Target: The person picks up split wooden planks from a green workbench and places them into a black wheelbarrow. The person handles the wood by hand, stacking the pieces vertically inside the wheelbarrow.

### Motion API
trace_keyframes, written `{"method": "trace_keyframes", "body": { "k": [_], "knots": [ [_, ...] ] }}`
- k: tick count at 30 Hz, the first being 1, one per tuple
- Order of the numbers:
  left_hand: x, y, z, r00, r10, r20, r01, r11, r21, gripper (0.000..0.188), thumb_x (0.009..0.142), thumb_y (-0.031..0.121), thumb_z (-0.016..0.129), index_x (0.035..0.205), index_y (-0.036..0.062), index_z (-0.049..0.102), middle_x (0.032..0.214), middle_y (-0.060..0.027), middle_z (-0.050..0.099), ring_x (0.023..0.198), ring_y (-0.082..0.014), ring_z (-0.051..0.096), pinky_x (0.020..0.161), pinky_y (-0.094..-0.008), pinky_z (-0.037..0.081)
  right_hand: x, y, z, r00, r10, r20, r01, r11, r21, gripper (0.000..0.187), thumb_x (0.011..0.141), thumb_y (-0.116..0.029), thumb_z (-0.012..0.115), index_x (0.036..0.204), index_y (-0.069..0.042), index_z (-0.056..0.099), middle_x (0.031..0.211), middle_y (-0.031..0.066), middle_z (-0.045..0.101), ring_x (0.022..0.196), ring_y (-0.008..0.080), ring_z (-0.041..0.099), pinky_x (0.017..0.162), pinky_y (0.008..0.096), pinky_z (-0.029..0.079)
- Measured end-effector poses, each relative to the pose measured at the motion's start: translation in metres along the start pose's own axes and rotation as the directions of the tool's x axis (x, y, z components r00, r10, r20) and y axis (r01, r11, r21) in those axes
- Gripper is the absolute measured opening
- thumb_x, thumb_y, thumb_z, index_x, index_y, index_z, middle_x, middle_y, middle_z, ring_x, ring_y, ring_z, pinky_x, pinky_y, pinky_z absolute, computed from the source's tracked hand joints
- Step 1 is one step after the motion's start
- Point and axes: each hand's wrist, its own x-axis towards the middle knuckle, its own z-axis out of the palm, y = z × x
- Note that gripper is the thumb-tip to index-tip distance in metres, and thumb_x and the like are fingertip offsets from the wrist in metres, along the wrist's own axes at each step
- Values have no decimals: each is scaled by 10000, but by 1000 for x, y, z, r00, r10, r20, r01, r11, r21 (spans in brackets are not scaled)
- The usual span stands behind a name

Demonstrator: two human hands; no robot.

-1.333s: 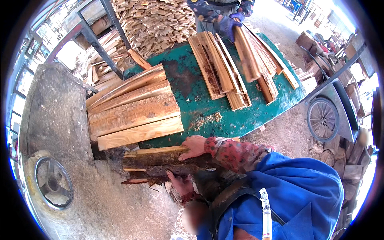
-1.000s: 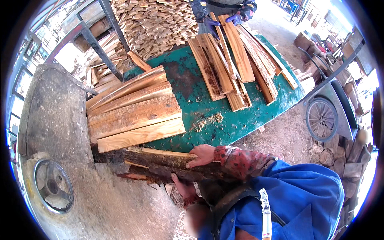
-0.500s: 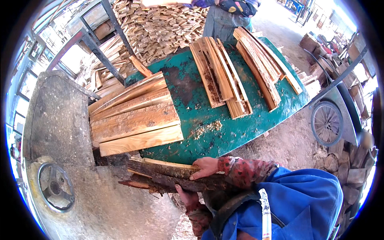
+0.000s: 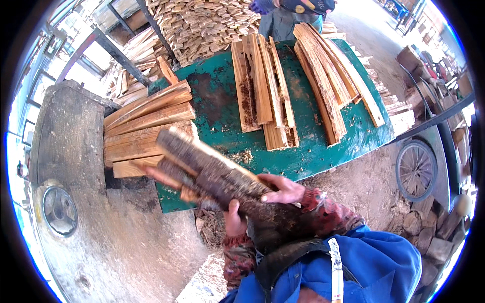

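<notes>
Both my hands grip a bundle of bark-covered wood slabs [image 4: 212,174], held at a slant above the near edge of the green table [image 4: 217,136]. My right hand [image 4: 283,189] closes over the right part of the bundle, its thumb on the bark. My left hand [image 4: 235,219] clasps it from the near side with the thumb up; its other fingers are hidden below. The far left end of the bundle overlaps the view of several planks [image 4: 146,118] on the left of the table. Motion blurs the lower slab ends.
Two groups of rough boards lie on the table, a middle one [image 4: 260,83] and a right one [image 4: 328,81]. A dusty machine with a handwheel [image 4: 59,211] stands at left. Across the table is another person [image 4: 290,22]; behind rises a woodpile [image 4: 202,25]. A wheeled cart [image 4: 417,161] stands at right.
The bundle has been lifted and turned, its left end rising toward the far side over the table. Both hands have moved with it. My view has shifted slightly.
</notes>
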Motion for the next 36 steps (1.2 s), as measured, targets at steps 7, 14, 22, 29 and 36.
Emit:
{"method": "trace_keyframes", "body": {
  "k": [7,14,22,29,36],
  "knots": [
    [65,-43,128,962,-114,247,43,960,276,509,855,202,746,1271,-32,569,1203,-83,638,1058,-197,607,943,-344,479,-68,-29,-86,948,-5,-318,83,970,230,925,821,-457,768,1452,68,342,1359,157,531,1261,227,488,1081,367,376],
    [137,-70,190,901,-269,341,89,883,460,590,842,326,776,1259,-38,573,1151,-100,659,1012,-194,628,898,-341,499,-74,-7,-121,788,24,-615,156,959,237,773,868,-431,711,1397,57,430,1304,122,577,1184,196,537,1021,333,414],
    [174,-75,216,866,-306,396,45,835,548,646,806,382,813,1172,-103,594,1128,-159,668,982,-202,647,865,-329,524,-58,0,-117,608,122,-785,223,922,316,649,891,-373,690,1353,36,489,1256,104,603,1116,198,571,972,340,445],
    [154,-60,220,853,-316,416,-2,794,608,600,821,375,800,1151,-88,608,1079,-150,696,957,-200,661,854,-336,530,-67,-4,-99,541,160,-825,228,917,327,600,913,-323,669,1354,39,485,1242,110,608,1082,196,581,950,340,457],
    [121,-93,223,844,-313,436,-55,758,650,556,841,329,792,1174,-73,602,1113,-138,687,972,-196,652,877,-336,522,-114,29,-98,558,164,-814,310,868,387,609,918,-311,659,1375,37,458,1244,117,605,1091,208,586,948,349,468]
  ]
}}
